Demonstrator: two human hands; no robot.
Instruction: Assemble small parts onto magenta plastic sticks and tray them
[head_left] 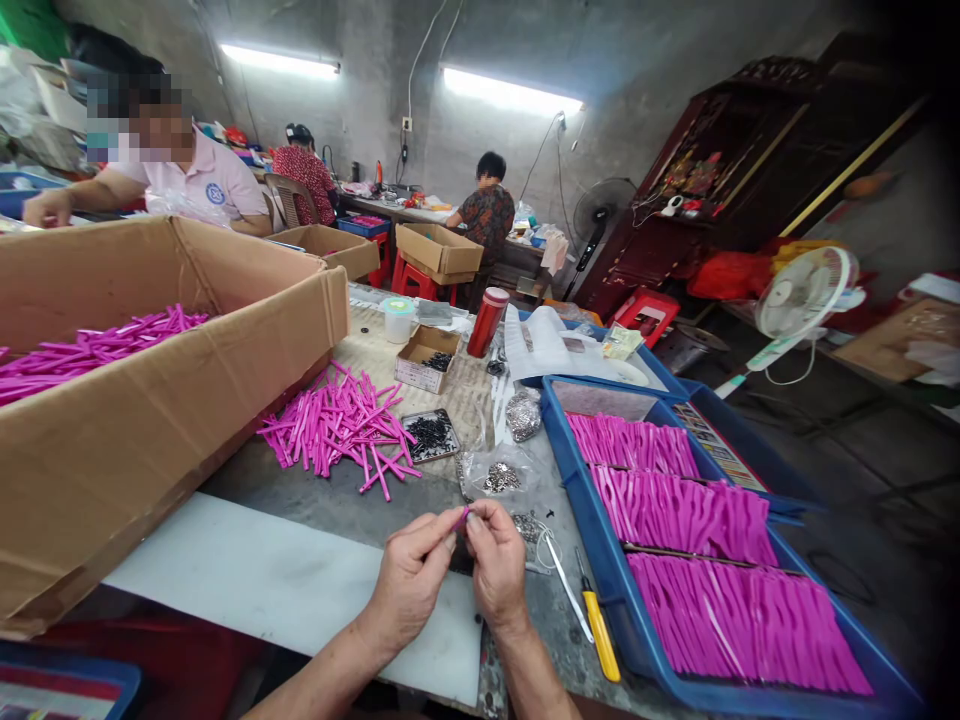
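Pinching small purple pc [466,514] btwn fingertips of L hand [412,575] & R hand [497,560], gripping w/ both at once, mostly covering it w/ fingers. Holding it up just this side of bag [529,482] of metal bits [501,477], R of loose heap of purple strips [322,425] and L of blue tray [600,545] w/ more in rows! Also spotting yellow-handled screwdriver [599,632] lying to R of R hand, close by tray, plus black bits [429,434] up ahead, nr heap.

Three co-workers [491,215] and two fluorescent tubes [514,89] show from upper left to upper centre. Two electric fans [804,292] stand at right. Lower right holds three rows of magenta strips [750,625] and one yellow-handled screwdriver [601,636].
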